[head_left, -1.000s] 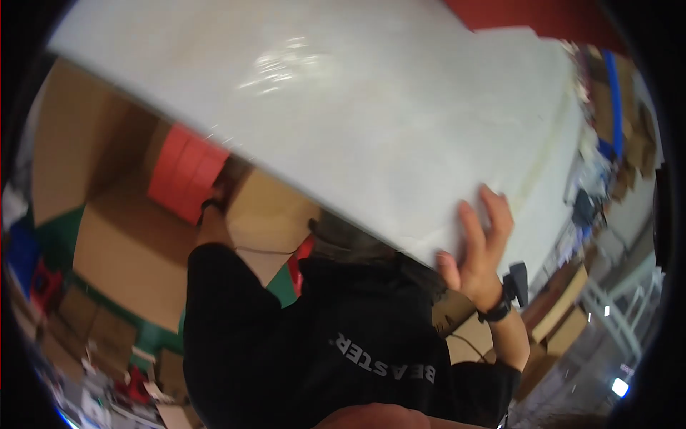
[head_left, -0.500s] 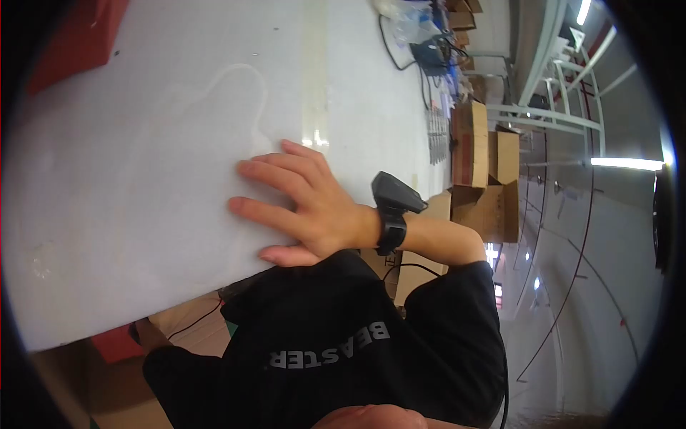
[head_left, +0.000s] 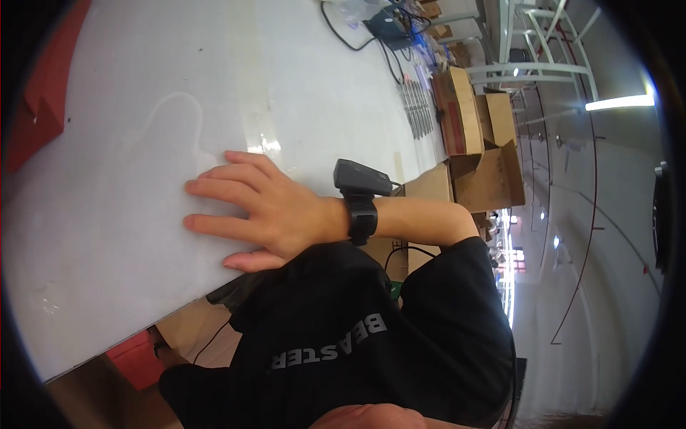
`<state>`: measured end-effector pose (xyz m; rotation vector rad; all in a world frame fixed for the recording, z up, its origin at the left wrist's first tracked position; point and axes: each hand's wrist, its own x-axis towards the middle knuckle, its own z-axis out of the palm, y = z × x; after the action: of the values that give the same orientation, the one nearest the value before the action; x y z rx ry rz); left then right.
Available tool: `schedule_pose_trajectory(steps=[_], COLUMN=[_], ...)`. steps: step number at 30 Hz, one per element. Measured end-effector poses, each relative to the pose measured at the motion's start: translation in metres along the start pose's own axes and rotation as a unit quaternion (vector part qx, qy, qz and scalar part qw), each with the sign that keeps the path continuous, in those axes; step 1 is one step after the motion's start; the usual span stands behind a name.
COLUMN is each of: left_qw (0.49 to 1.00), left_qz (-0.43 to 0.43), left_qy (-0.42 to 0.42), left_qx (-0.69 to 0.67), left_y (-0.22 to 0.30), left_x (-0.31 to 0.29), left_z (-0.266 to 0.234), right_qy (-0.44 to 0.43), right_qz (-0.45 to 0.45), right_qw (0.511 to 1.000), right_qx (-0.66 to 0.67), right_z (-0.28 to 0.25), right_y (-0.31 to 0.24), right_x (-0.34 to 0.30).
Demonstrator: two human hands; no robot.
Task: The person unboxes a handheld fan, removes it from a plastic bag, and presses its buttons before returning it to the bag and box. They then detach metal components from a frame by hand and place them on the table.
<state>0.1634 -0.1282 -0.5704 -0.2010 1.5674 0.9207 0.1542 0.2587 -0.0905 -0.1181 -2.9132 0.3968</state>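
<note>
My right hand (head_left: 246, 207) lies palm down on the white table top (head_left: 136, 236), fingers spread and nothing in them. Its thumb is nearest my body. A black strapped device (head_left: 363, 179) sits on the right wrist, above the bare forearm. At the lower left, a short piece of my left forearm (head_left: 168, 357) shows between the black sleeve and a red object (head_left: 137, 361) below the table edge. My left hand itself is hidden there, so whether it touches the red object cannot be seen.
A red container (head_left: 46, 93) stands at the far left. A tape strip (head_left: 261, 114) crosses the table. Farther right are a row of thin metal rods (head_left: 417, 111), a dark device (head_left: 391, 25) with a black cable (head_left: 343, 39), and open cardboard boxes (head_left: 461, 118). Another box (head_left: 493, 179) sits beyond the table edge.
The view has shifted, so the table, red container and rods appear farther left and lower. My right hand stays flat on the table with its fingers spread.
</note>
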Motion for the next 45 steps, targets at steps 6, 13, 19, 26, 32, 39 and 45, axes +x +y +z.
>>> schedule_pose_trajectory(steps=[6, 13, 19, 26, 32, 39, 45], left_qw=[0.999, 0.991, 0.972, 0.673, 0.604, 0.583, 0.475], left_qz=[-0.009, 0.017, 0.062, 0.257, 0.597, 0.734, 0.832], left_qy=[0.039, 0.110, 0.193, 0.646, 0.515, 0.217, -0.008], left_qx=[-0.029, -0.070, -0.122, 0.252, 0.119, 0.274, 0.287], left_y=[0.035, 0.108, 0.166, 0.194, 0.346, 0.509, 0.617], left_x=[-0.029, -0.073, -0.143, -0.337, -0.470, -0.435, -0.377], left_z=[-0.060, -0.120, -0.157, -0.189, -0.040, 0.077, 0.250], right_qy=[0.048, 0.120, 0.154, 0.169, -0.049, 0.125, 0.204], right_qz=[-0.021, -0.048, -0.051, -0.099, -0.040, -0.196, -0.128], right_qw=[0.998, 0.991, 0.985, 0.977, 0.979, 0.923, 0.905], right_qx=[0.022, 0.044, 0.060, 0.083, 0.194, 0.306, 0.351], right_z=[0.004, 0.015, 0.021, 0.015, -0.072, -0.162, -0.192], right_y=[0.004, 0.002, 0.004, 0.002, 0.037, 0.116, 0.158], right_x=[0.001, -0.002, -0.011, -0.004, -0.027, -0.065, -0.082])
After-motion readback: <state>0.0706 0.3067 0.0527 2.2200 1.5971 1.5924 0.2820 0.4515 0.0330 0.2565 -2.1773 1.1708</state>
